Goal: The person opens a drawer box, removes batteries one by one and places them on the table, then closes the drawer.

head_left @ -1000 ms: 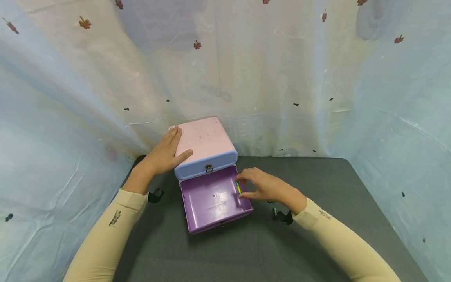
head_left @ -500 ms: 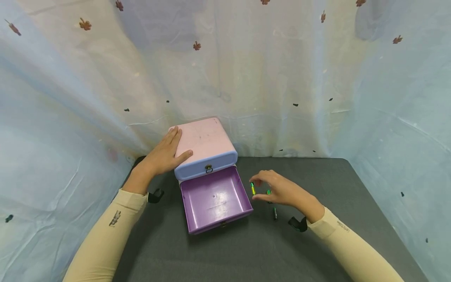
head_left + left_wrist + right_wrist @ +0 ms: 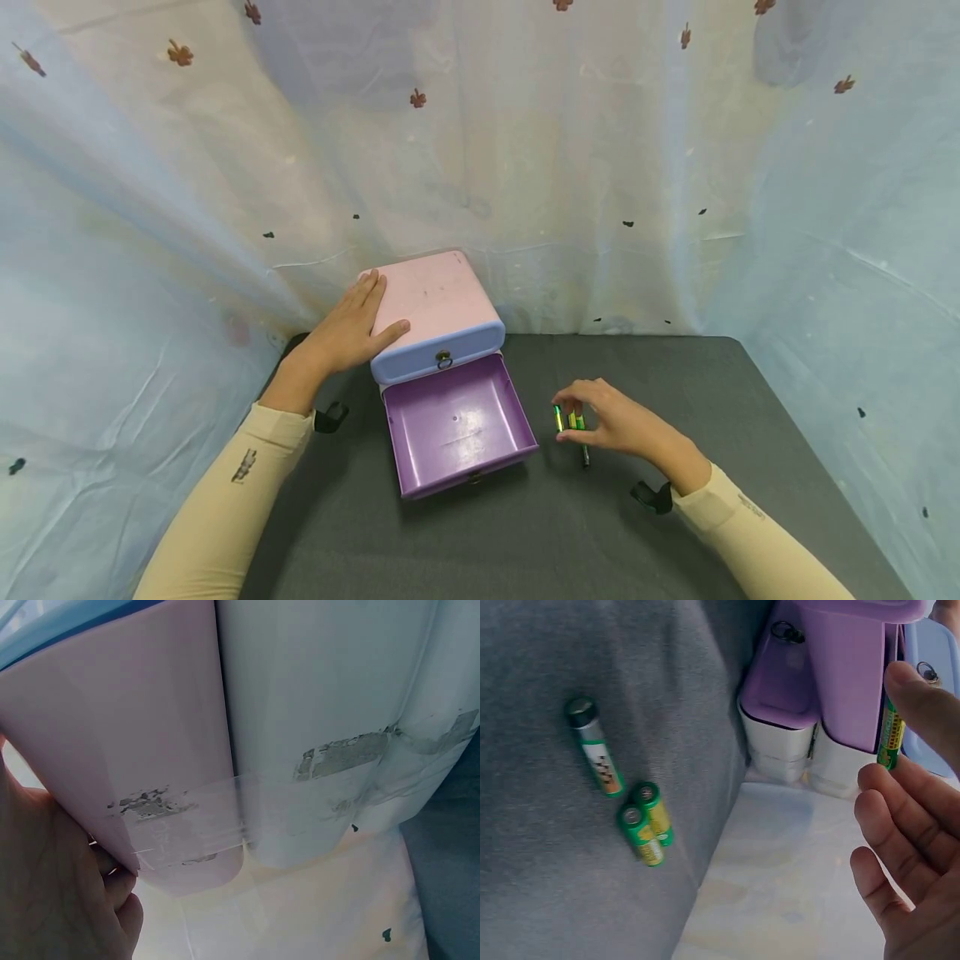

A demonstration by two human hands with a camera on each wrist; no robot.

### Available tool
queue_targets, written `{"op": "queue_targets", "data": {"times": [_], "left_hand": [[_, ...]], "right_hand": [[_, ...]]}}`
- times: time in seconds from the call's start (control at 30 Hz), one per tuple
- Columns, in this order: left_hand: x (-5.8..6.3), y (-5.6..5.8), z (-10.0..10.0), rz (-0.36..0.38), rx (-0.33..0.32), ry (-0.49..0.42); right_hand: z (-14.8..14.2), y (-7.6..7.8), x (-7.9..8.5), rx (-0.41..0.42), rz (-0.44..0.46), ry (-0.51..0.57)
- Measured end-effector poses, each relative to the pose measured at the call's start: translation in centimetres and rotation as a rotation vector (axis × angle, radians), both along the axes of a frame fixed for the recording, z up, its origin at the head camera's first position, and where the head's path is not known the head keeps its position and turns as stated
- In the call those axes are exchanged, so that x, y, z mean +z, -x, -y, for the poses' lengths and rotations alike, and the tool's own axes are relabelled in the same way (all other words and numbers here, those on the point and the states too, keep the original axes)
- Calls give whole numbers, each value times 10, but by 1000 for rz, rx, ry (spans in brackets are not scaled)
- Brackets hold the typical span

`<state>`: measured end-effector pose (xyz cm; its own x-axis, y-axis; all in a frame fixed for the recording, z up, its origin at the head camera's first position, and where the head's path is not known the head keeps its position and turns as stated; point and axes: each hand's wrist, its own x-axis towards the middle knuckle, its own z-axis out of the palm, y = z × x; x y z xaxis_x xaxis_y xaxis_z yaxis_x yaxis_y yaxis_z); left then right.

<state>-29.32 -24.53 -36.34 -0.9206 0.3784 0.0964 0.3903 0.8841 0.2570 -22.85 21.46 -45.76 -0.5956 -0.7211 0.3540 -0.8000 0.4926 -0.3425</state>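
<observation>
My left hand (image 3: 348, 329) rests on the pink top of a small drawer cabinet (image 3: 435, 292), its fingers over the left edge. Below the blue top drawer (image 3: 438, 353), a purple drawer (image 3: 453, 425) is pulled out, its bare floor showing. Right of it, my right hand (image 3: 622, 423) pinches a green-and-yellow battery (image 3: 890, 735) upright between thumb and fingers. Beneath that hand, two similar batteries, one (image 3: 660, 816) beside the other (image 3: 643, 838), sit side by side on the grey table. A battery with a dark end (image 3: 600, 754) lies close to them.
Another purple drawer (image 3: 780, 682) is shut in the cabinet's lowest level. Clear tape runs across the cabinet's white side (image 3: 322, 690). A patterned curtain (image 3: 570, 167) hangs behind and beside the grey table (image 3: 675, 375).
My right hand has moved right, from over the open drawer's right side to above the batteries on the table, still pinching its battery. My left hand has stayed put.
</observation>
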Motion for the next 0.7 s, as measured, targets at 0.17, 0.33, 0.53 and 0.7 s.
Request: {"op": "queue_targets", "data": {"times": [0.17, 0.33, 0.53, 0.7], "left_hand": [[0, 0, 0, -2, 0, -1], [0, -1, 0, -2, -2, -1], [0, -1, 0, 3, -1, -3], [-1, 0, 1, 1, -5, -5]], "right_hand": [[-6, -1, -10, 7, -11, -7], [-10, -4, -20, -12, 17, -25], [-16, -7, -33, -62, 80, -46], [-21, -7, -45, -88, 125, -70]]}}
